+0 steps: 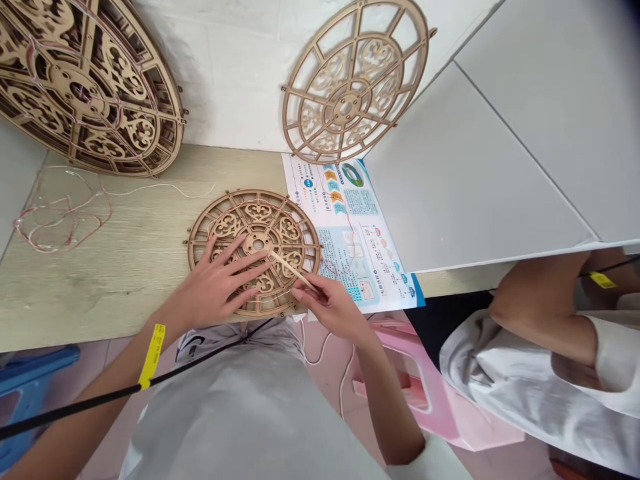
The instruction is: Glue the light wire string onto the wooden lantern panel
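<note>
A round openwork wooden disc with scroll cut-outs lies flat on the table near its front edge. My left hand rests on the disc's left side, fingers spread and pointing toward the hub. Between the thumb and fingers of my right hand is a thin pale wooden stick. Its far tip reaches the disc just beside the central hole. Thin red and white wires run along the disc's rim, and a reddish wire trails over the paper on the right.
Larger stacked discs lean at the back left, above a wire tangle. Another disc leans on the white wall. A printed sheet lies beneath, beside a grey partition. Another person's arm and a pink stool are at right.
</note>
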Motion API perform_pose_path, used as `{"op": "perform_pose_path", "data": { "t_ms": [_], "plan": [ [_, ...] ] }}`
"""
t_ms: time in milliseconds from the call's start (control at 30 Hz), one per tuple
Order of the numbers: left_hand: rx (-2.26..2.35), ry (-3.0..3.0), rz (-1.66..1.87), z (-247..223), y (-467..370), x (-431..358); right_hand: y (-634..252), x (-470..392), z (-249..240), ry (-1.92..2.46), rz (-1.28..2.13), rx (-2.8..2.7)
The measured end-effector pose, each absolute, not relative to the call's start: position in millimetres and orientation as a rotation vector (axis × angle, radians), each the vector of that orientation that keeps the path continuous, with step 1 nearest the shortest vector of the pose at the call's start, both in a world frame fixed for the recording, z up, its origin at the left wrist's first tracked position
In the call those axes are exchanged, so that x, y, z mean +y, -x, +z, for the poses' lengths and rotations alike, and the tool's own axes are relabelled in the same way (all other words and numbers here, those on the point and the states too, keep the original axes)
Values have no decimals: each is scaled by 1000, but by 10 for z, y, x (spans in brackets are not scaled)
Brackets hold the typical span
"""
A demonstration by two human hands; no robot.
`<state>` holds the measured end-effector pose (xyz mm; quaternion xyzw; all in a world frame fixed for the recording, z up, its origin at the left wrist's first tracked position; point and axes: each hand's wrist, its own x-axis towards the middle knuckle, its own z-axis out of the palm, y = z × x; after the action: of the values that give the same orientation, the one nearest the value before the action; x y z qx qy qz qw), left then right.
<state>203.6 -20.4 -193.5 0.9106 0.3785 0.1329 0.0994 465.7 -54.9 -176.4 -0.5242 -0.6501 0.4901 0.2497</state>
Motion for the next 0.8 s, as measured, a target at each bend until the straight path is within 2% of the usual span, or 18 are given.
{"op": "perform_pose_path", "data": {
  "t_ms": [133, 433, 800],
  "plan": [
    [1071, -2678, 325, -1836, -2021, -156, -4594, -553, -1791, 1409, 1320, -1841],
    [1262, -2552, 653, -1863, -2416, -525, -4525, -560, -1858, 1462, 1200, -1880],
    [1323, -2479, 644, -1941, -2442, -534, -4495, -521, -1826, 1524, 1258, -1880]
  ]
}}
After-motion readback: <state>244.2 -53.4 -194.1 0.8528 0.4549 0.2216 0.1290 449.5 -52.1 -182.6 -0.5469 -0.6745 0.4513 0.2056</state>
